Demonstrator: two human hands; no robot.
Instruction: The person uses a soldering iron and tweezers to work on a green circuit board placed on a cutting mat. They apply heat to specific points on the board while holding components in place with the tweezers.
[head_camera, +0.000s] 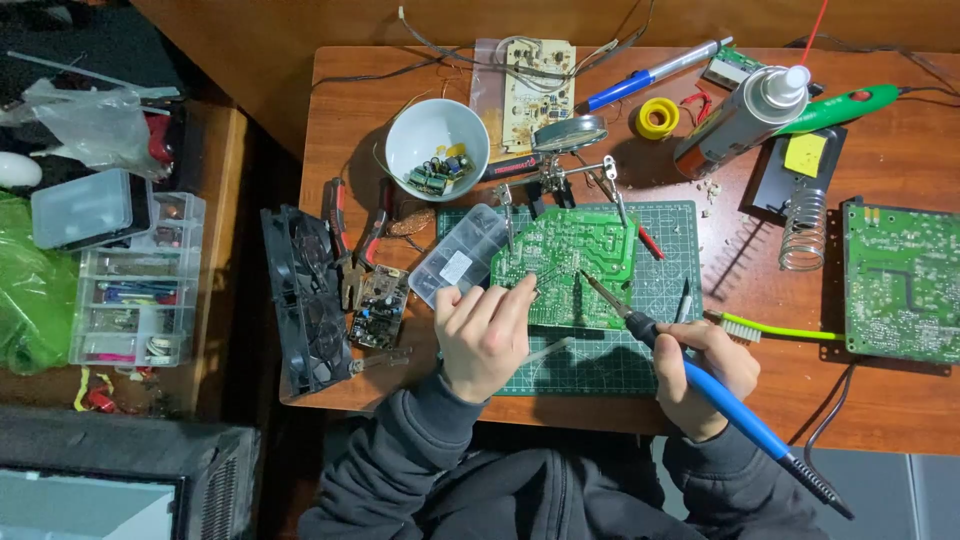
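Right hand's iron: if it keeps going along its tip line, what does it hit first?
Probably the green board. The right hand aims the soldering iron up-left, its tip right at the board's surface; actual contact is unclear from above.

A crowded soldering bench, counted from where I stand.

Two bare hands at work, the left hand (484, 335) and the right hand (703, 372). Four circuit boards: two green ones (585, 255) (902, 282), one beige (536, 85), one small dark one (379, 306). One blue soldering iron (700, 378), one white bowl (437, 135), one spray can (740, 118), one roll of yellow tape (657, 117), one green cutting mat (662, 230), one black fan (303, 295), one blue pen (650, 72).
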